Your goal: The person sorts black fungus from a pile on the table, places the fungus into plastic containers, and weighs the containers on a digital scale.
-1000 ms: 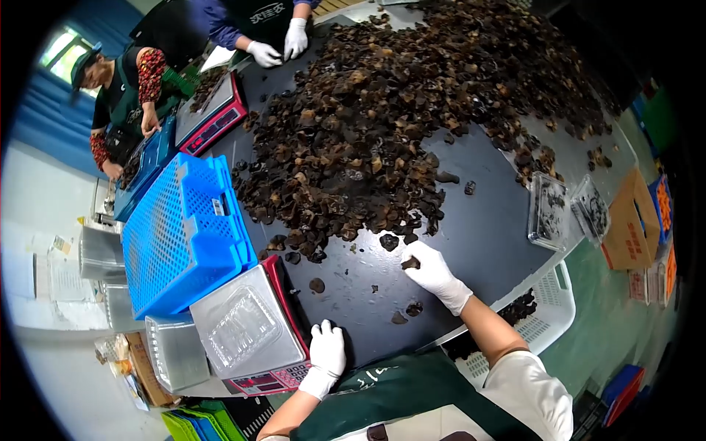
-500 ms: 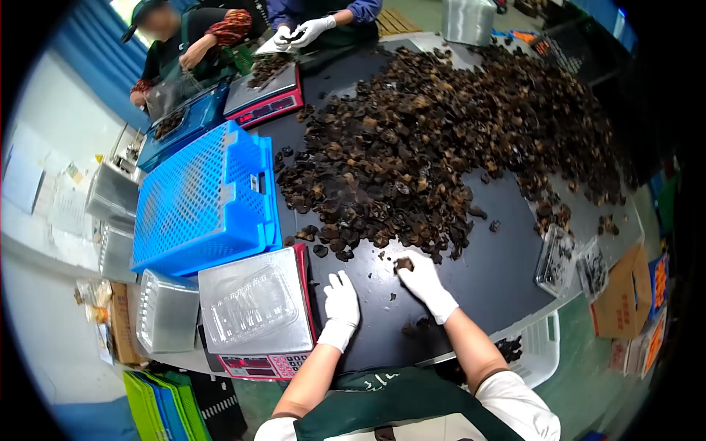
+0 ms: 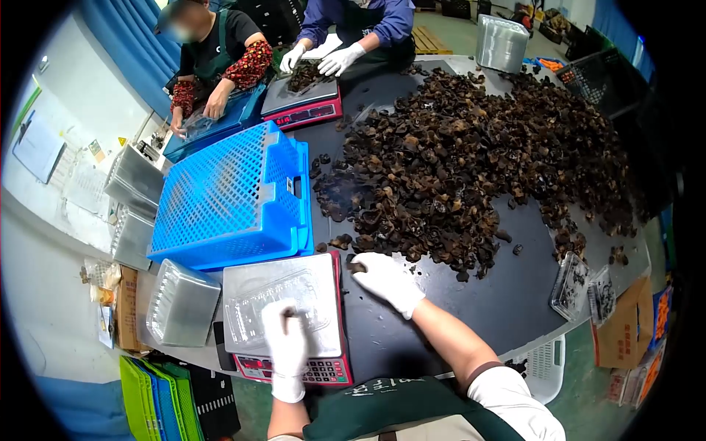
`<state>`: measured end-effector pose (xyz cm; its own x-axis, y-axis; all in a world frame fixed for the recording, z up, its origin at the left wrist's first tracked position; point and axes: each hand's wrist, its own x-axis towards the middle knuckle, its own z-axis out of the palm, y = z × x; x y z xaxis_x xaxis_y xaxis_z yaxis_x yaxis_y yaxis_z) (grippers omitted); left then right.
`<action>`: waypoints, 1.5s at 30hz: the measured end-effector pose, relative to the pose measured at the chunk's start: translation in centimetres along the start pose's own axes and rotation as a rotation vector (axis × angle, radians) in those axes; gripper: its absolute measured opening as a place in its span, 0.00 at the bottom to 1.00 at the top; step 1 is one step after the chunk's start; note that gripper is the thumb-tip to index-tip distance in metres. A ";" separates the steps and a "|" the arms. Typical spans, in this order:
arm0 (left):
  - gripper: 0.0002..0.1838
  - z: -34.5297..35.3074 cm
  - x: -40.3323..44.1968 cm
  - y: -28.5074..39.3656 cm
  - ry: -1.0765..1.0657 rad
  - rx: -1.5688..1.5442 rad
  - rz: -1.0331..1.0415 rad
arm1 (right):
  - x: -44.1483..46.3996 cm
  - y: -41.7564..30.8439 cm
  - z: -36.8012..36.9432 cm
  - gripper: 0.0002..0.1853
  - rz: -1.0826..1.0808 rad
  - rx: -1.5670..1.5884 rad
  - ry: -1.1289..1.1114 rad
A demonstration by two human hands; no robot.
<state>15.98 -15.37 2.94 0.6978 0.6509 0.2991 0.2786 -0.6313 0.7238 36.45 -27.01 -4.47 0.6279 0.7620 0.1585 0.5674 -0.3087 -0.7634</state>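
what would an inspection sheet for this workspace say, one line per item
surface: dark tabletop, small bits scattered on it
job's things: large heap of dark brown pieces; clear tray on the near scale
clutter: blue crate and stacked clear containers beside the scale; flat clear box near the right edge
left hand: gloved, over the tray, blurred; grip cannot be told
right hand: gloved, fingers closed on a dark piece
cables: nothing seen
surroundings: one co-worker with bare hands, another gloved at the far scale; white basket below the table edge
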 end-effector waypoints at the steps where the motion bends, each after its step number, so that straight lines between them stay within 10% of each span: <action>1: 0.15 -0.9 0.6 -1.9 0.081 0.017 -0.064 | 0.3 -1.9 0.4 0.11 -0.065 0.139 0.036; 8: 0.15 -1.5 0.9 -13.5 0.155 -0.611 -0.525 | 1.2 -10.5 7.7 0.17 -0.427 0.097 -0.181; 12: 0.16 -1.5 1.5 -10.0 0.179 -0.626 -0.612 | 0.5 -10.7 8.2 0.29 -0.510 -0.019 -0.052; 14: 0.18 -2.0 1.0 -10.1 0.177 -0.145 -0.323 | 0.1 -10.4 5.9 0.30 -0.604 -0.043 0.121; 16: 0.19 -2.3 0.3 -8.5 0.268 0.146 -0.150 | -0.3 -9.3 1.7 0.23 -0.346 0.284 -0.056; 23: 0.23 2.5 -4.4 2.5 -0.047 0.124 0.210 | -4.7 7.8 1.2 0.09 -0.038 -0.244 0.147; 26: 0.33 8.0 -6.3 4.5 -0.481 -0.025 0.116 | -5.3 9.8 1.9 0.12 -0.064 -0.436 0.185; 34: 0.42 21.5 -4.1 -2.6 -0.309 0.603 -0.145 | -10.8 9.3 -1.8 0.09 0.122 -0.354 0.106; 38: 0.30 23.8 -8.7 0.1 -0.400 0.151 0.252 | -19.4 8.5 -7.3 0.12 0.229 -0.232 -0.261; 41: 0.27 22.9 -12.7 5.4 -0.962 -0.140 0.609 | -24.6 7.6 -13.5 0.14 0.564 -0.041 -0.620; 45: 0.30 20.4 -14.7 7.5 -0.939 -0.410 0.809 | -32.9 7.6 -17.5 0.09 0.862 0.207 -0.068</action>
<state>21.27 -38.26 -8.74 0.8099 -0.4969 0.3117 -0.5390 -0.4210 0.7296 29.40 -64.42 -4.55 0.7554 0.3462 -0.5564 -0.2001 -0.6867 -0.6989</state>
